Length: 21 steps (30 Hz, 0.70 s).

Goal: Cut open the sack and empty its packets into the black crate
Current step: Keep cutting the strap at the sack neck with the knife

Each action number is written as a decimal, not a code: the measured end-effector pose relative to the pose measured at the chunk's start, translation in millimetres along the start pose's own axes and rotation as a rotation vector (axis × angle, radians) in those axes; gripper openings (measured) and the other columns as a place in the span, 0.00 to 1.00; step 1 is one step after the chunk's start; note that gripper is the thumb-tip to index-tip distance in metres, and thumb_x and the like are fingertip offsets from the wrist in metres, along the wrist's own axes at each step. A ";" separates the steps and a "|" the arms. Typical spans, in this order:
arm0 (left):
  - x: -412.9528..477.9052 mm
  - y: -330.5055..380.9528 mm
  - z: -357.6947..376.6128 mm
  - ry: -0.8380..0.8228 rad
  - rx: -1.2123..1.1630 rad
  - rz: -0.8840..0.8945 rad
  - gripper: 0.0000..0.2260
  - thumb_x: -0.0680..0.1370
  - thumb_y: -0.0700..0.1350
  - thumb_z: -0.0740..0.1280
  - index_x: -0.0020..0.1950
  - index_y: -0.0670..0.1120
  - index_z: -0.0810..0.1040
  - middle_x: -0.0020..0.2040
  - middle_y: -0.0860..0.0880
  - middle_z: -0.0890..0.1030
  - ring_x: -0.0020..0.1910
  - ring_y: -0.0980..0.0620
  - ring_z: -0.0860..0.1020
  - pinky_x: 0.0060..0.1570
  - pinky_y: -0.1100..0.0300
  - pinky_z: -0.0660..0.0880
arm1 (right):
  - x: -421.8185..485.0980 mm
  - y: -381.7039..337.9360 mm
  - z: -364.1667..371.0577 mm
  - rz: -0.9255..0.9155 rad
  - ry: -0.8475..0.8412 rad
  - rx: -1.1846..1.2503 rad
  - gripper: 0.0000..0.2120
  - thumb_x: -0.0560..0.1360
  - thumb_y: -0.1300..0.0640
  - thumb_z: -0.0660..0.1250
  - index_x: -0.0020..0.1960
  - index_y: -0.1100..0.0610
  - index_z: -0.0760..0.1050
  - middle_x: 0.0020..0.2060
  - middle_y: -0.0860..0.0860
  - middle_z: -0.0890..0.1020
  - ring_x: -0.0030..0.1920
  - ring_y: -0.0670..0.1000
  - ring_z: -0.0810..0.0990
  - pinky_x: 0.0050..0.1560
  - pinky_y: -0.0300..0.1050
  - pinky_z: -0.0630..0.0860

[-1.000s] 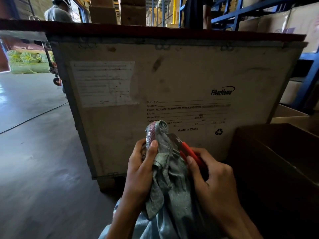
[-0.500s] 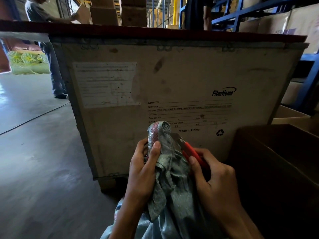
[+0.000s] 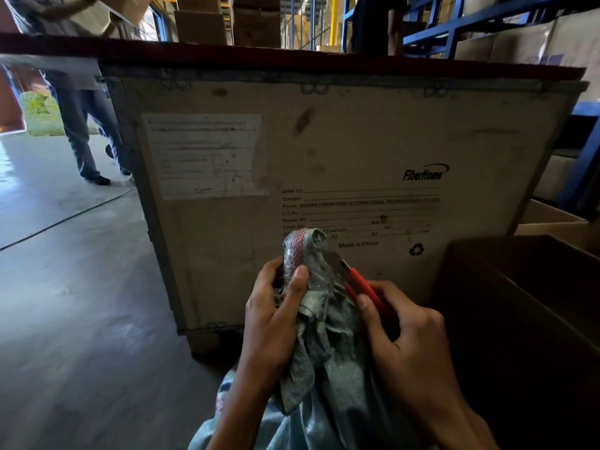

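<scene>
A grey-green woven sack rises from the bottom of the head view, its neck bunched and bound with pinkish tape at the top. My left hand grips the bunched neck just below the tape, thumb pressed on the front. My right hand holds a red-handled utility knife, its blade laid against the right side of the neck just under the tape. A dark box-like container with an open top stands at the right, beside my right hand; I cannot tell if it is the black crate.
A large plywood shipping crate marked FiberHome stands directly ahead. A person carrying a carton walks at the far left on the concrete floor. Blue racking with cartons fills the back right, and an open cardboard box sits at right.
My hands, sack and knife stay almost in place; the blade sits slightly higher on the neck. The person at the back left has walked closer, carrying a carton.
</scene>
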<state>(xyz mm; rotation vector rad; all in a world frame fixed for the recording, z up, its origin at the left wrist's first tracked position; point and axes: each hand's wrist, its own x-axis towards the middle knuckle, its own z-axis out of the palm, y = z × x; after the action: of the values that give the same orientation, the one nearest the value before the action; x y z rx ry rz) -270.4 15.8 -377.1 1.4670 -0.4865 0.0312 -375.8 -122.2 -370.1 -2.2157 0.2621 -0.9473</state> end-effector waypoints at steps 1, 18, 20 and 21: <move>0.5 0.2 -0.8 0.006 0.004 -0.001 0.19 0.78 0.61 0.67 0.62 0.50 0.77 0.54 0.47 0.85 0.51 0.49 0.86 0.52 0.43 0.83 | 0.1 -0.1 -0.4 0.001 -0.012 -0.002 0.12 0.79 0.44 0.63 0.58 0.45 0.80 0.37 0.43 0.86 0.37 0.39 0.84 0.38 0.43 0.82; 5.6 -1.0 -15.5 0.120 0.004 -0.025 0.18 0.76 0.60 0.67 0.60 0.50 0.79 0.52 0.45 0.85 0.51 0.45 0.86 0.53 0.39 0.82 | -2.7 1.5 1.8 -0.030 -0.197 -0.037 0.12 0.80 0.42 0.62 0.61 0.41 0.78 0.38 0.44 0.87 0.37 0.39 0.85 0.40 0.45 0.82; 6.0 -2.1 -17.5 0.131 0.004 -0.023 0.15 0.79 0.57 0.67 0.59 0.49 0.79 0.52 0.44 0.85 0.50 0.43 0.86 0.52 0.38 0.82 | -3.9 2.3 3.2 -0.038 -0.225 -0.050 0.14 0.79 0.38 0.60 0.61 0.39 0.78 0.40 0.42 0.87 0.41 0.40 0.85 0.45 0.47 0.82; 6.4 -2.7 -18.7 0.137 0.005 -0.024 0.15 0.78 0.58 0.67 0.58 0.49 0.80 0.52 0.43 0.85 0.50 0.43 0.86 0.51 0.37 0.82 | -4.8 2.3 4.5 -0.045 -0.243 -0.069 0.15 0.79 0.36 0.59 0.60 0.37 0.77 0.41 0.41 0.87 0.43 0.41 0.85 0.49 0.50 0.82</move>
<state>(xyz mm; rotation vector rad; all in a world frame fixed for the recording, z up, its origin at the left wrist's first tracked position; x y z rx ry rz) -258.3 31.6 -378.0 1.4648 -0.3575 0.1135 -375.9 -119.4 -376.5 -2.3821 0.1346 -0.6914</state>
